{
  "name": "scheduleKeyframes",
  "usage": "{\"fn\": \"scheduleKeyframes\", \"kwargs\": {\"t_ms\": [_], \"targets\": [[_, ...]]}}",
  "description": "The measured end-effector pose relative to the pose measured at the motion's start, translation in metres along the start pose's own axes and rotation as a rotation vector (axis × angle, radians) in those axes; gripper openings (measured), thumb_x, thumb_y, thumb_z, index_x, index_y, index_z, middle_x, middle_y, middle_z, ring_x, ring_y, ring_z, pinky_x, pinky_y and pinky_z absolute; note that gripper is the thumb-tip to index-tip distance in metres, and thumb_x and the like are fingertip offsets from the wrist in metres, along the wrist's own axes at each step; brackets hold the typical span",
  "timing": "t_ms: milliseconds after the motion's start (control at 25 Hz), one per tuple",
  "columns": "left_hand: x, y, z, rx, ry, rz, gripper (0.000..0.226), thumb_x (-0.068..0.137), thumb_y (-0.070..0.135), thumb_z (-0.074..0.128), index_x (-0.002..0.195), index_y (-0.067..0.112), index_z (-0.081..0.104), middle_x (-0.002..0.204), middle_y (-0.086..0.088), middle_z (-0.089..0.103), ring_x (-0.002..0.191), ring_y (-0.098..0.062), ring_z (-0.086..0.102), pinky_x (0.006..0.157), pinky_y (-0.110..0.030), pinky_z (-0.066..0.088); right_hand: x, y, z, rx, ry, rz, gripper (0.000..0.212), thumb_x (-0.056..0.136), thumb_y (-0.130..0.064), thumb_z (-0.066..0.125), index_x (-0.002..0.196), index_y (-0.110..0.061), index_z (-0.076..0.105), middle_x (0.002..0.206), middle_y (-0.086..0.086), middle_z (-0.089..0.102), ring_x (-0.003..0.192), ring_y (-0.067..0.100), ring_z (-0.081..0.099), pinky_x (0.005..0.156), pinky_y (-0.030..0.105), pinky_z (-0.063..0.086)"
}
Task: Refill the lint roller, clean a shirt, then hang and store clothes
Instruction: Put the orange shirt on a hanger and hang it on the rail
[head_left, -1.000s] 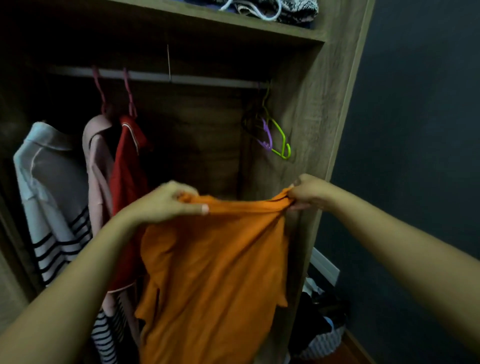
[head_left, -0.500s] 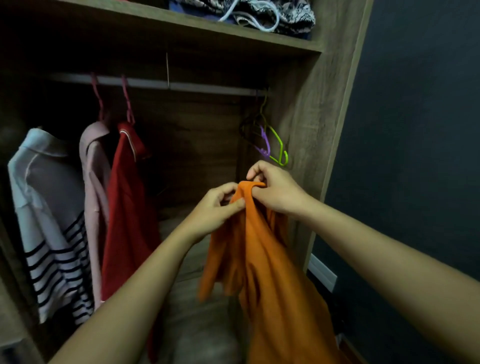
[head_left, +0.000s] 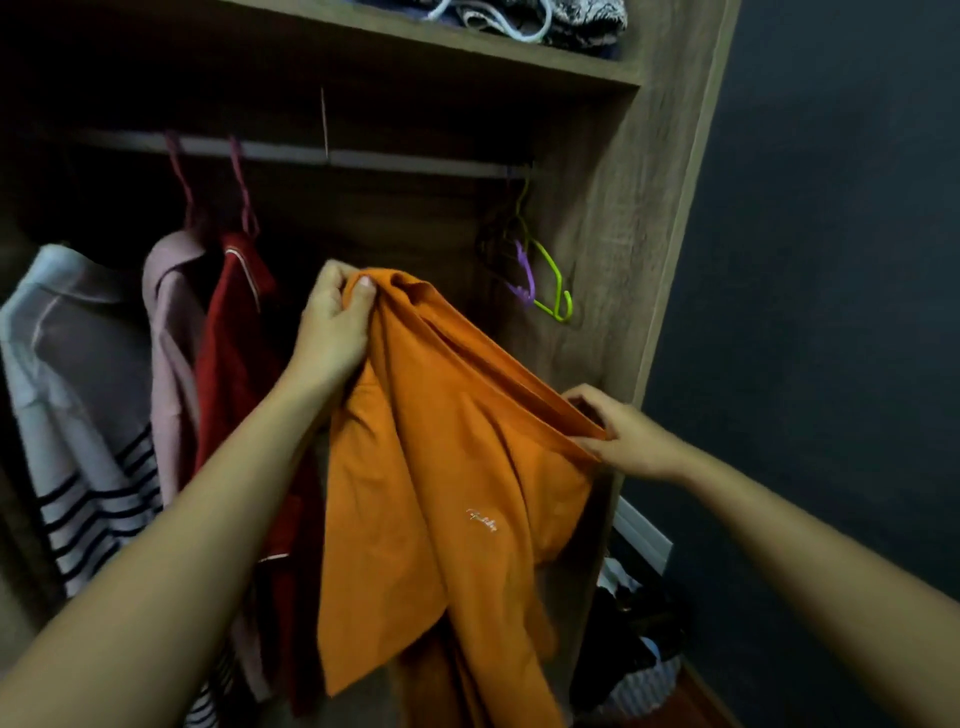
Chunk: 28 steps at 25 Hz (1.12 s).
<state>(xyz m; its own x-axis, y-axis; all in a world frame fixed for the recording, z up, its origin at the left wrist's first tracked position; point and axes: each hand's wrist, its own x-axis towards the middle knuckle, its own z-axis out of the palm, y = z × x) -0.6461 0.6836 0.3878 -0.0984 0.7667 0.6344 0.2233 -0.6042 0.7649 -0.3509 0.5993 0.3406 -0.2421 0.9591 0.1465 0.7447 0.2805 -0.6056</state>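
An orange shirt (head_left: 457, 467) with a small pale logo hangs in front of an open wooden wardrobe. My left hand (head_left: 332, 322) pinches its top edge up high, near the middle of the wardrobe. Lower and to the right, my right hand (head_left: 618, 436) grips another edge of the same shirt, so the cloth stretches on a slant between the two hands. The rest of the shirt drapes down past the bottom of the view.
A rail (head_left: 363, 156) carries a red garment (head_left: 244, 364), a pink one (head_left: 174, 332) and a white striped one (head_left: 72, 395) at the left. Empty green and purple hangers (head_left: 540, 280) hang at the rail's right end. Folded items lie on the top shelf (head_left: 519, 57). Clothes pile by the dark wall (head_left: 634, 649).
The hands were together at the shirt's top half a second ago. Now the right hand has slid down and right along the edge while the left hand has lifted slightly left.
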Motion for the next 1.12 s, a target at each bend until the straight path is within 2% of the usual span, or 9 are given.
{"fn": "scheduleKeyframes", "kwargs": {"t_ms": [120, 240, 320, 440, 560, 760, 880, 1000, 1120], "targets": [[-0.007, -0.022, -0.016, 0.284, -0.016, -0.168, 0.017, 0.092, 0.032, 0.050, 0.077, 0.024, 0.050, 0.073, 0.005, 0.051, 0.080, -0.022, 0.054, 0.074, -0.039, 0.045, 0.004, -0.021, -0.036, 0.016, -0.009, -0.108, 0.037, 0.080, 0.014, 0.053, 0.075, -0.023, 0.057, 0.105, 0.003, 0.054, 0.093, 0.002, 0.056, 0.077, 0.021, 0.051], [-0.010, -0.026, -0.042, 0.252, -0.013, -0.201, 0.020, 0.089, 0.030, 0.057, 0.070, 0.023, 0.053, 0.069, 0.003, 0.054, 0.075, -0.020, 0.053, 0.067, -0.035, 0.043, 0.012, -0.028, -0.079, 0.069, 0.211, -0.133, 0.067, 0.074, 0.027, 0.047, 0.039, -0.030, 0.056, 0.086, -0.002, 0.060, 0.074, -0.004, 0.060, 0.070, 0.023, 0.050], [-0.016, -0.011, -0.044, 0.071, -0.098, -0.162, 0.017, 0.092, 0.021, 0.056, 0.075, 0.021, 0.055, 0.072, -0.001, 0.054, 0.072, -0.016, 0.051, 0.066, -0.031, 0.041, 0.021, -0.037, -0.085, -0.074, 0.235, -0.103, 0.062, 0.075, 0.021, 0.049, 0.051, -0.034, 0.063, 0.083, -0.006, 0.063, 0.078, 0.003, 0.062, 0.074, 0.027, 0.052], [-0.017, 0.012, -0.028, 0.146, -0.299, -0.016, 0.008, 0.091, 0.018, 0.058, 0.087, 0.012, 0.062, 0.081, -0.009, 0.060, 0.075, -0.015, 0.055, 0.072, -0.032, 0.045, 0.040, -0.057, -0.023, -0.193, -0.037, -0.177, 0.027, 0.085, 0.003, 0.057, 0.102, -0.017, 0.065, 0.100, -0.001, 0.065, 0.093, 0.013, 0.063, 0.080, 0.015, 0.049], [-0.013, 0.027, -0.017, 0.273, -0.422, 0.120, 0.005, 0.088, 0.020, 0.063, 0.086, 0.018, 0.067, 0.086, -0.007, 0.068, 0.081, -0.013, 0.061, 0.078, -0.033, 0.049, 0.067, -0.070, 0.049, -0.046, -0.003, -0.233, 0.052, 0.085, -0.013, 0.063, 0.132, -0.008, 0.041, 0.124, 0.011, 0.056, 0.108, 0.020, 0.059, 0.094, 0.027, 0.048], [0.014, 0.044, -0.036, 0.259, -0.123, 0.182, 0.007, 0.085, 0.027, 0.062, 0.082, 0.021, 0.062, 0.074, 0.003, 0.061, 0.072, -0.009, 0.056, 0.070, -0.029, 0.046, 0.078, -0.073, 0.111, 0.014, -0.062, -0.244, 0.050, 0.091, -0.019, 0.055, 0.138, -0.014, 0.037, 0.134, 0.008, 0.053, 0.119, 0.020, 0.052, 0.104, 0.032, 0.039], [0.026, 0.039, -0.065, 0.330, 0.113, 0.160, 0.006, 0.086, 0.027, 0.061, 0.082, 0.023, 0.062, 0.073, 0.007, 0.057, 0.075, -0.008, 0.053, 0.066, -0.018, 0.042, 0.074, -0.052, 0.098, 0.032, 0.101, -0.219, 0.029, 0.091, -0.019, 0.055, 0.119, -0.013, 0.057, 0.115, 0.010, 0.065, 0.104, 0.020, 0.060, 0.097, 0.041, 0.045], [0.022, 0.012, -0.080, 0.433, 0.144, 0.039, 0.012, 0.088, 0.031, 0.059, 0.082, 0.020, 0.060, 0.070, 0.005, 0.056, 0.076, -0.015, 0.054, 0.064, -0.022, 0.039, 0.069, -0.046, 0.049, 0.190, 0.143, -0.116, 0.013, 0.090, -0.020, 0.058, 0.098, -0.014, 0.066, 0.090, 0.009, 0.065, 0.082, 0.018, 0.058, 0.084, 0.046, 0.049], [0.013, -0.007, -0.075, 0.385, 0.111, -0.101, 0.022, 0.086, 0.035, 0.057, 0.068, 0.022, 0.054, 0.063, 0.006, 0.053, 0.071, -0.019, 0.053, 0.066, -0.031, 0.038, 0.065, -0.061, 0.007, 0.571, 0.134, 0.062, 0.027, 0.097, -0.015, 0.043, 0.111, 0.001, 0.059, 0.089, 0.011, 0.065, 0.085, 0.021, 0.059, 0.085, 0.036, 0.049]]}}
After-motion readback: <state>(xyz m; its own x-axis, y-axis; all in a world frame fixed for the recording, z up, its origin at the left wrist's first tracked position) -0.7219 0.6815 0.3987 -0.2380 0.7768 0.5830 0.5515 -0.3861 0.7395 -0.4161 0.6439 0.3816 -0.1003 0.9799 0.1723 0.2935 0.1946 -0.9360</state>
